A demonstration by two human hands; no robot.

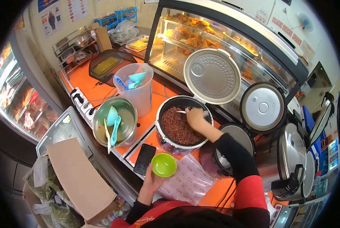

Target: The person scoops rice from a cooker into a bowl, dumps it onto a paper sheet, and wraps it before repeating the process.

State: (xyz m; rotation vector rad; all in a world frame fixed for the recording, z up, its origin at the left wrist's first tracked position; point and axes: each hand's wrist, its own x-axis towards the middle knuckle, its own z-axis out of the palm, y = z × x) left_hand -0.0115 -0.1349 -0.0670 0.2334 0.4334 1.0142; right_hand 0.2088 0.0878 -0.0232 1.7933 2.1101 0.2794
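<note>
Far out to the left of both hands, a torn cardboard box (pixel 79 178) sits low beside a metal tray (pixel 60 131). Nearer, up and left of the left hand, a steel bowl (pixel 125 133) holds two teal scoops (pixel 113 121), and behind it stands a clear plastic jug (pixel 139 95) with more teal utensils inside. A black phone (pixel 145 159) lies flat on the orange counter (pixel 101 89), just to the left of the left hand.

The left hand (pixel 151 181) is cupped from below around a small green bowl (pixel 164 165), fingers curled up its side, holding it just above the counter edge. The bowl looks empty inside. Just beside this hand, to its right, lie printed plastic bags (pixel 189 178).

Above the green bowl and touching distance from it stands an open rice cooker (pixel 179 125), filled with dark reddish rice (pixel 177 129); its perforated lid (pixel 212 76) is swung up behind. The right hand (pixel 195 117) reaches into the pot over the rice, fingers closed around a white rice paddle (pixel 182 111) whose blade points left along the pot's far rim.

To the right of the right forearm stand further rice cookers: one with its lid (pixel 263 107) raised, then another silver cooker (pixel 297 163) at the far right. Behind everything, past the right hand, a lit glass warmer case (pixel 215 38) shows fried food.
</note>
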